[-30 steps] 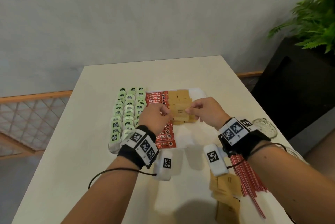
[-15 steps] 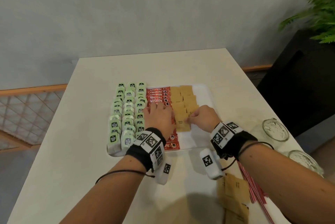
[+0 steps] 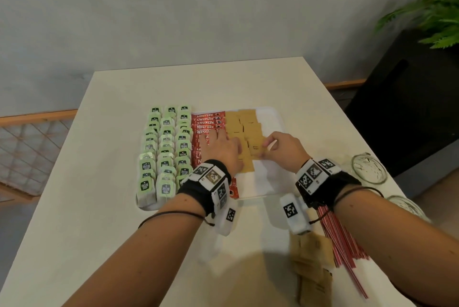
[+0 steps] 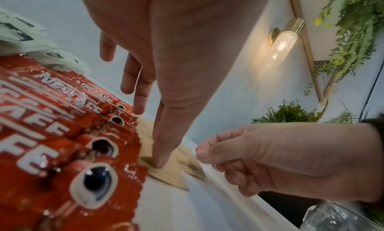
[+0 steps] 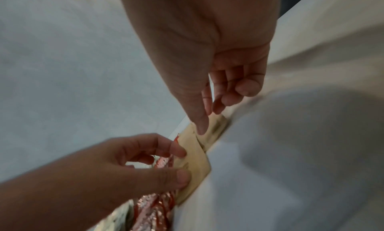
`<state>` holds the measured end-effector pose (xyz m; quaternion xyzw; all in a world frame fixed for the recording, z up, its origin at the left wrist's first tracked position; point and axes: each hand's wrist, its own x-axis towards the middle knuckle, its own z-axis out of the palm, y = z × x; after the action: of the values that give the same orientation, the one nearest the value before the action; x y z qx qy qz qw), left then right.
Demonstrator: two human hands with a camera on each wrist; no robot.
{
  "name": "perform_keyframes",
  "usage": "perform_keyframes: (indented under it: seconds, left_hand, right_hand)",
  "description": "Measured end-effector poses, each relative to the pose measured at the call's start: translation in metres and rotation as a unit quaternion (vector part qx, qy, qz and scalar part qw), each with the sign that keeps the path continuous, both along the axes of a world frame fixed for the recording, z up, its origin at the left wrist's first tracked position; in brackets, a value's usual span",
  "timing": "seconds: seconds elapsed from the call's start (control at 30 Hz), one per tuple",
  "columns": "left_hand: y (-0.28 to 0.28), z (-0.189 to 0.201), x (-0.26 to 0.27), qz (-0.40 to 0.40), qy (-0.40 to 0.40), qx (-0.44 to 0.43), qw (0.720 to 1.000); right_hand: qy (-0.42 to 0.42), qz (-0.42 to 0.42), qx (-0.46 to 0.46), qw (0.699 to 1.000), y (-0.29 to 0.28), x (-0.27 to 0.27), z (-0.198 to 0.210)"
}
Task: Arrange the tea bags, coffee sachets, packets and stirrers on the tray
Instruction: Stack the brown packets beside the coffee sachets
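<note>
A white tray [image 3: 270,182] holds three columns of green tea bags [image 3: 166,147], a column of red coffee sachets [image 3: 206,120] and two overlapping columns of brown packets [image 3: 248,122]. My left hand [image 3: 221,147] lies flat over the sachets, fingers straight. Its thumb [image 4: 164,149] presses a brown packet [image 4: 166,173]. My right hand [image 3: 280,147] pinches the right edge of a brown packet [image 3: 255,147] in the right-hand column between thumb [image 5: 199,123] and fingers. Loose brown packets [image 3: 313,264] and red-and-white stirrers [image 3: 342,239] lie on the table under my right forearm.
Two glass jars [image 3: 370,167] [image 3: 407,204] stand at the table's right edge. Beyond that edge are a black stand [image 3: 409,95] and a green plant [image 3: 432,8]. The tray's right strip shows bare white.
Both hands came down from just above the tray onto the brown packets. The left hand now lies flat, and the right hand has shifted slightly right at the packet's edge.
</note>
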<state>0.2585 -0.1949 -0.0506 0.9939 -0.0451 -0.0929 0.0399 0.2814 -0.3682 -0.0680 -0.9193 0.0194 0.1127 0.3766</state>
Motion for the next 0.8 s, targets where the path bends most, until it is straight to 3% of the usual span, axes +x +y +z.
perform_keyframes:
  seconds: [0.3,0.47,0.6,0.67,0.8]
  left_hand:
    - [-0.034,0.019,-0.06,-0.088,-0.072,-0.02,0.993]
    - [-0.052,0.014,-0.099,-0.141,0.041,-0.052,0.988]
    - [-0.067,0.004,-0.12,-0.168,0.196,-0.16,0.953]
    - [-0.076,0.001,-0.125,-0.178,0.216,-0.16,0.947]
    - [-0.087,-0.005,-0.13,-0.147,0.193,-0.136,0.96]
  right_hand:
    - [-0.012,0.008,0.014,1.0,-0.066,-0.079,0.044]
    - [0.024,0.059,-0.02,0.998,-0.097,-0.129,0.033]
    - [0.046,0.139,-0.077,0.986,-0.102,-0.157,0.026]
    - [0.054,0.157,-0.085,0.982,-0.1,-0.164,0.018]
    - [0.056,0.136,-0.109,0.983,-0.093,-0.172,0.008]
